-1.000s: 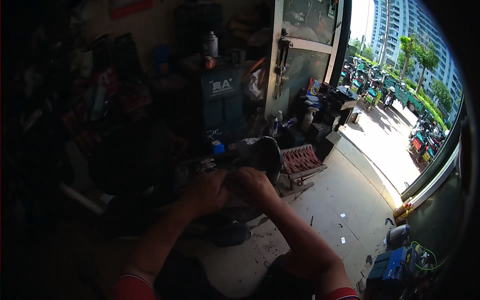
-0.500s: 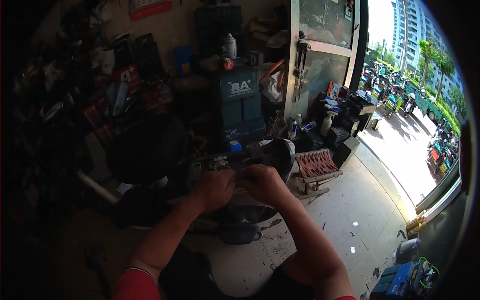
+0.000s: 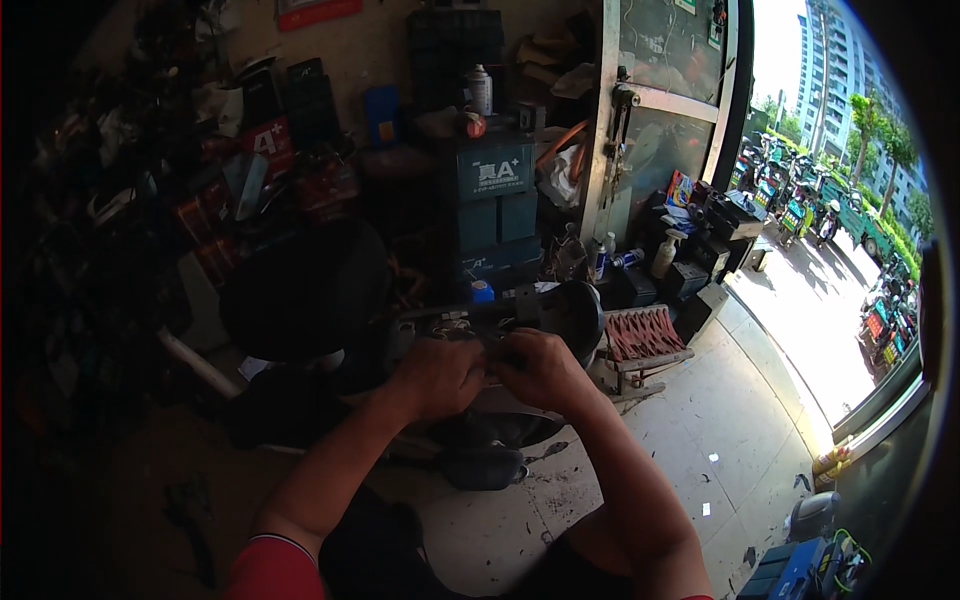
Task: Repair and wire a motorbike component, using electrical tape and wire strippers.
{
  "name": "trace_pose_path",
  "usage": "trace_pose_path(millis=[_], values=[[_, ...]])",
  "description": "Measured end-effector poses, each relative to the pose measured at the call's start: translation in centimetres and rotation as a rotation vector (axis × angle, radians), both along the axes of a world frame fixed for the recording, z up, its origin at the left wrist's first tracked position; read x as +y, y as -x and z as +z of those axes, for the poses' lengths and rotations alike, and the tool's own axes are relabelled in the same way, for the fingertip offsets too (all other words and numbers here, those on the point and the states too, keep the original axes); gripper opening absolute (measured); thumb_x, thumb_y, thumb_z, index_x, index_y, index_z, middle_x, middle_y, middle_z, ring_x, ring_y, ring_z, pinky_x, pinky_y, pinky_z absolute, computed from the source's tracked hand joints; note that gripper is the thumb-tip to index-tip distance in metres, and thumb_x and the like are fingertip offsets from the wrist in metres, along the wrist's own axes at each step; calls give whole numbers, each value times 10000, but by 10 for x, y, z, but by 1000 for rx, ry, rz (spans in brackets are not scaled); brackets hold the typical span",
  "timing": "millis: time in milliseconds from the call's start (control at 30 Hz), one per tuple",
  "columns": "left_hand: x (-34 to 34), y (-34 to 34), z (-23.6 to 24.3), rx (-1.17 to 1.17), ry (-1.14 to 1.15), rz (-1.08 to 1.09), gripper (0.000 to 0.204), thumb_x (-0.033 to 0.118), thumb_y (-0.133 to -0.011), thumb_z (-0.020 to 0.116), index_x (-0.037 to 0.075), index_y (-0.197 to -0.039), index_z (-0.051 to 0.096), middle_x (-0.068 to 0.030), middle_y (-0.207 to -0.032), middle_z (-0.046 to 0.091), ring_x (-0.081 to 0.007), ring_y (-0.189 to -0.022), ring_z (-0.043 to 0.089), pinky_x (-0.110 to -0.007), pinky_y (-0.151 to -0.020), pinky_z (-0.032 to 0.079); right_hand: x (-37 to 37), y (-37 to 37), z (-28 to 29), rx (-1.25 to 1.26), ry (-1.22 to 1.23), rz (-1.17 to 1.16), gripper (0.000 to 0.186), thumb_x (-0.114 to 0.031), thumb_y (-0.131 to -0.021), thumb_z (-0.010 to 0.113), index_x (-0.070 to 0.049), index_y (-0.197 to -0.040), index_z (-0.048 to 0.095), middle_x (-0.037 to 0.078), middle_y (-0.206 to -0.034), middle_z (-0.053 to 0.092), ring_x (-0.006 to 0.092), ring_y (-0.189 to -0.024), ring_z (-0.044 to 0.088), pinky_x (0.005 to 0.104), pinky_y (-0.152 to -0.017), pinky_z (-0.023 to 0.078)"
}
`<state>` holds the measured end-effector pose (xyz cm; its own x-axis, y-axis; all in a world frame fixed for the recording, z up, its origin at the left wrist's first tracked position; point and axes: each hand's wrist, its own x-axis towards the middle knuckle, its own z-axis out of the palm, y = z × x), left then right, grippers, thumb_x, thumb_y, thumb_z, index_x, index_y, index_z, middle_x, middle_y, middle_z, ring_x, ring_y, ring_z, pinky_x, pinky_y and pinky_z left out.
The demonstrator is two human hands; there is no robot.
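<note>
In the middle of the head view, both of my hands are close together over a dark vehicle part (image 3: pixel 500 425), which looks like a piece of a scooter, with some small bright metal or wiring (image 3: pixel 452 326) just beyond them. My left hand (image 3: pixel 440 375) has its fingers curled, and so does my right hand (image 3: pixel 530 365). They meet at a small dark thing that my fingers hide, too shaded to name. A curved black rim (image 3: pixel 585 322) lies just right of them, and a black rounded shape, perhaps a seat (image 3: pixel 295 290), sits to the left.
Stacked dark batteries (image 3: pixel 497 215) stand behind, beside spray bottles (image 3: pixel 665 255) and a glass door (image 3: pixel 660 150). A small red-webbed stool (image 3: pixel 640 335) is at right on the tiled floor. Blue battery cases (image 3: pixel 795 565) lie at lower right. Outside the doorway are parked scooters (image 3: pixel 800 210).
The view has turned slightly, so the scene sits farther right in the picture. My hands are still close together at the same part, with small shifts of the fingers.
</note>
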<state>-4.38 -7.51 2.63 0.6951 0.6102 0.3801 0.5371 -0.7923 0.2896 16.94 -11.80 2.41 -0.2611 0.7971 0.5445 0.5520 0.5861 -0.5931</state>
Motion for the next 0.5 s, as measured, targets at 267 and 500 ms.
trace_pose_path(millis=[267,500], values=[[6,0,-5,-43,-42,-15,167,174,-873,639,36,-965,652,-180,-813,708,-403,-772,705,-509,-683,537,8,2,-3,-72,29,-26,203,-136,-841,761,5,-985,736,185,-912,719,354,-834,732,418,-735,578],[11,1,-4,51,-52,1,184,222,-901,637,39,-921,632,-192,-821,706,-417,-766,701,-526,-696,548,10,3,-1,-176,2,0,199,-136,-848,753,-3,-993,725,188,-920,718,365,-838,726,429,-740,576]])
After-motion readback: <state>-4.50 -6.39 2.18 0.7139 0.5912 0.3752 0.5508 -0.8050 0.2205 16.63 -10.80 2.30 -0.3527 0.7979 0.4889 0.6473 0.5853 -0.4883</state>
